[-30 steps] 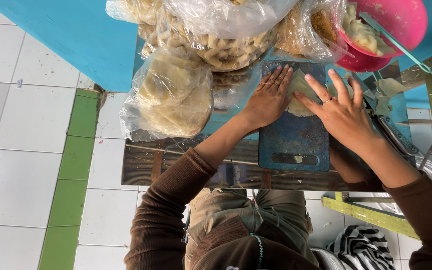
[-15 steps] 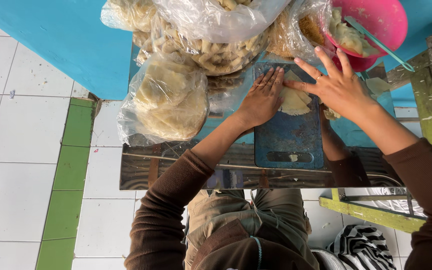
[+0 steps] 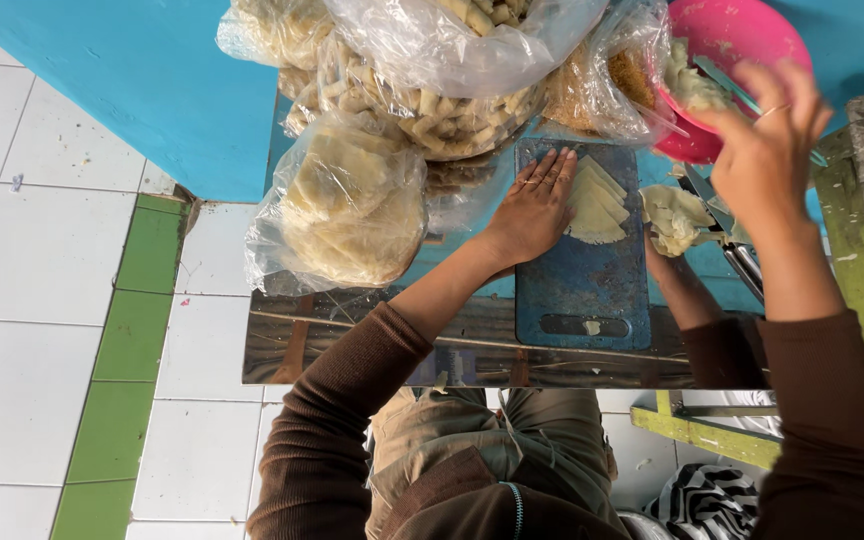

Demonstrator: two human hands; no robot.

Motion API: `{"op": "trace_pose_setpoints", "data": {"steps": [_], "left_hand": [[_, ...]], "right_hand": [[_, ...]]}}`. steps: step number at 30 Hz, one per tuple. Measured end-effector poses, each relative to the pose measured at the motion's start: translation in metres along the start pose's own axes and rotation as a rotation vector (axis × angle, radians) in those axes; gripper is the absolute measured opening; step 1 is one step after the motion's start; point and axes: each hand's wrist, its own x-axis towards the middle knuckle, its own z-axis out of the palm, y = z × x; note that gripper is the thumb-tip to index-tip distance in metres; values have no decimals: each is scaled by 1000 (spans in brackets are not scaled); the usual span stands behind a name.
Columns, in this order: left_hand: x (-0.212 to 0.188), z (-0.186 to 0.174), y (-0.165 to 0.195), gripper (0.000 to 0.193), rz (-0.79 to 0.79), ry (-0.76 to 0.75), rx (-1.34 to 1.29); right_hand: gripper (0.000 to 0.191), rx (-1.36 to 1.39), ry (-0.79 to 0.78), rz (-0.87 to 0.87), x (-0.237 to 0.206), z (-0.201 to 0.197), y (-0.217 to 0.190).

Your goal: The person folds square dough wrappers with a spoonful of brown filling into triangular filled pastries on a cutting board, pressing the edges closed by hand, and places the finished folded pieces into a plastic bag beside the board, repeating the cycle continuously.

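Flat on the blue cutting board (image 3: pixel 582 290), the left hand (image 3: pixel 532 210) is laid with fingers extended, touching a fanned stack of pale wrappers (image 3: pixel 594 203). Higher up, the right hand (image 3: pixel 767 150) is raised at the pink bowl (image 3: pixel 727 40), loosely opened, seemingly grasping nothing.

My blue counter (image 3: pixel 442 262) has a shiny metal front edge. A blue cutting board (image 3: pixel 584 290) lies near that edge, right of centre. Clear bags of pale wrappers (image 3: pixel 347 205) and rolled snacks (image 3: pixel 432 115) crowd the left and far side; a pink bowl (image 3: pixel 742 45) sits at the far right corner.
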Motion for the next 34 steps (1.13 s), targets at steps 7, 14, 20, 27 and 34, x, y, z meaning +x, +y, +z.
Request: {"op": "trace_pose_setpoints", "data": {"steps": [7,14,20,27,34], "left_hand": [[-1,-3,0,76,22,10,-8],[-4,-3,1,75,18,21,0],[-6,-6,2,76,18,22,4],[-7,-9,3,76,18,20,7],[-4,-8,3,86,-46,18,-82]], "right_hand": [[21,-109,23,7,17,52,21],[18,-173,49,0,12,70,23],[15,-89,80,7,15,67,21],[18,64,122,56,18,35,-12],[59,521,-173,-61,8,19,-81]]}}
